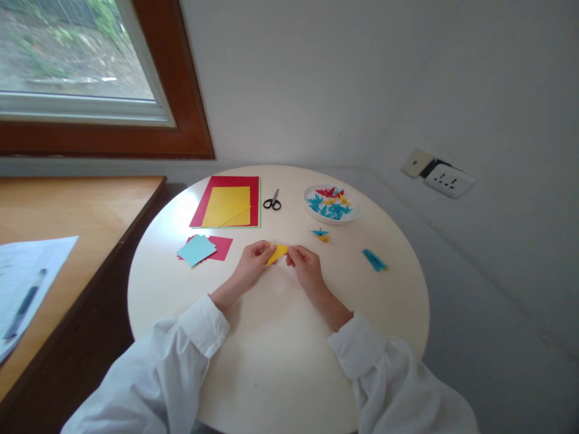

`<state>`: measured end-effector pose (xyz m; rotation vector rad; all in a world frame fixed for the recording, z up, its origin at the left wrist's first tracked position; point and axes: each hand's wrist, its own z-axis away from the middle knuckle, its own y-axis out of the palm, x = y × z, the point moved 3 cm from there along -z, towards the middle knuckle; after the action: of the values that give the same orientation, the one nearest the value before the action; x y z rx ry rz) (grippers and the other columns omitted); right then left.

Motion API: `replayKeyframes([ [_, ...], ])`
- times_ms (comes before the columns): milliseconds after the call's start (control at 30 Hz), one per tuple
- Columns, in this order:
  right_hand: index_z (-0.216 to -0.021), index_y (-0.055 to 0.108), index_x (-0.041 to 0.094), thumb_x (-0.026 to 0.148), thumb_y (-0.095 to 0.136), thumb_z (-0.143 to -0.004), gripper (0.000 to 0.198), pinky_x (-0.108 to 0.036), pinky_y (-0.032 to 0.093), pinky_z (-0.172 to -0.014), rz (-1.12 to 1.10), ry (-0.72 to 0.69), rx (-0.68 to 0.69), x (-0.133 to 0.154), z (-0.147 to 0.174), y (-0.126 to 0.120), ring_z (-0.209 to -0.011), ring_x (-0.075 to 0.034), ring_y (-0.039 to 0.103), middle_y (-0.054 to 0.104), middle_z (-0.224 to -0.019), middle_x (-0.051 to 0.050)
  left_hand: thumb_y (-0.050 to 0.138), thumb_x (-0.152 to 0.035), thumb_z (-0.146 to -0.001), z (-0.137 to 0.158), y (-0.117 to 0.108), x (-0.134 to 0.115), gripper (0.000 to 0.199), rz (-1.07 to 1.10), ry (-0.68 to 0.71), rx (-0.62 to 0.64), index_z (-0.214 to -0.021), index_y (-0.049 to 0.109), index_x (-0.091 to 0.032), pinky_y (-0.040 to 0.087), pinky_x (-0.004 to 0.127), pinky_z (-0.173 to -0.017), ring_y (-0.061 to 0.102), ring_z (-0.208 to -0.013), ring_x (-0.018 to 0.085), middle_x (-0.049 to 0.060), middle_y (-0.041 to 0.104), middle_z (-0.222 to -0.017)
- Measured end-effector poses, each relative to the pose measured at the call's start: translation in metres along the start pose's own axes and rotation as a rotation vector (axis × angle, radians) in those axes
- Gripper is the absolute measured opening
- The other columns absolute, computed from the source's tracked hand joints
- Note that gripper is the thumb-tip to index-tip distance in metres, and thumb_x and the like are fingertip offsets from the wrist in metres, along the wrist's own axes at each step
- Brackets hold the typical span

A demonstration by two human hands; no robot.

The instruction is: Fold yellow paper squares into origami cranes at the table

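Observation:
A small folded piece of yellow paper [277, 253] is held between my two hands over the middle of the round table. My left hand [254, 260] pinches its left side, thumb on top. At its right corner, the fingertips of my right hand [306, 264] are closed on the paper. The fingers under the paper are partly hidden. Beyond my right hand lie a small blue folded crane [320, 232] and a yellow folded piece [322, 239]. Left of my left hand are light blue paper squares [196, 250] on top of red paper [222, 248].
Large red sheets [256, 202] and yellow sheets [228, 205] lie at the back left of the white table [280, 374], beside black-handled scissors [272, 202]. A white dish [332, 221] contains several coloured paper cranes [335, 211]. Folded blue strips [374, 260] rest at the right.

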<state>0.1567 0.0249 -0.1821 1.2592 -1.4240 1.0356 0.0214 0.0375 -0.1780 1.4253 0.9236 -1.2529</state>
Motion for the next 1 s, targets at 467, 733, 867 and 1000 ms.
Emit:
replayKeyframes([
  [467, -0.06, 0.055, 0.019, 0.04, 0.056, -0.072, 0.024, -0.025, 0.039, -0.054, 0.047, 0.025, 0.016, 0.002, 0.0012, 0.0006, -0.054, -0.011, 0.047, 0.049, -0.053, 0.003, 0.068, -0.041, -0.069, -0.0014, -0.0015, -0.0012, 0.028, -0.035, 0.03, -0.026, -0.069, 0.062, -0.014, 0.041, 0.022, -0.056, 0.051, -0.056, 0.008, -0.001, 0.057, -0.063],
  [733, -0.052, 0.05, 0.019, 0.04, 0.051, -0.074, 0.03, -0.024, 0.037, -0.052, 0.135, 0.033, 0.068, 0.001, 0.0013, 0.0019, -0.052, -0.011, 0.045, 0.048, -0.051, 0.003, 0.07, -0.039, -0.067, -0.0029, -0.0046, 0.0001, 0.027, -0.015, 0.007, -0.052, -0.072, 0.063, -0.013, 0.036, 0.022, -0.053, 0.047, -0.056, 0.008, 0.001, 0.059, -0.067],
  [867, -0.055, 0.052, 0.019, 0.042, 0.051, -0.072, 0.029, -0.024, 0.038, -0.053, 0.144, 0.049, 0.072, 0.0009, 0.0013, 0.0026, -0.052, -0.011, 0.045, 0.05, -0.053, 0.002, 0.07, -0.037, -0.066, -0.0027, -0.005, -0.0003, 0.025, -0.023, 0.012, -0.056, -0.07, 0.063, -0.013, 0.034, 0.022, -0.052, 0.046, -0.055, 0.007, 0.0, 0.057, -0.065],
  [1000, -0.057, 0.054, 0.019, 0.042, 0.053, -0.071, 0.027, -0.025, 0.038, -0.053, 0.142, 0.055, 0.094, -0.0011, 0.0012, 0.0032, -0.052, -0.011, 0.046, 0.052, -0.053, 0.002, 0.07, -0.037, -0.066, -0.0003, -0.0024, -0.0041, 0.024, -0.025, -0.01, -0.059, -0.067, 0.062, -0.014, 0.034, 0.022, -0.052, 0.045, -0.053, 0.007, -0.001, 0.056, -0.062],
])
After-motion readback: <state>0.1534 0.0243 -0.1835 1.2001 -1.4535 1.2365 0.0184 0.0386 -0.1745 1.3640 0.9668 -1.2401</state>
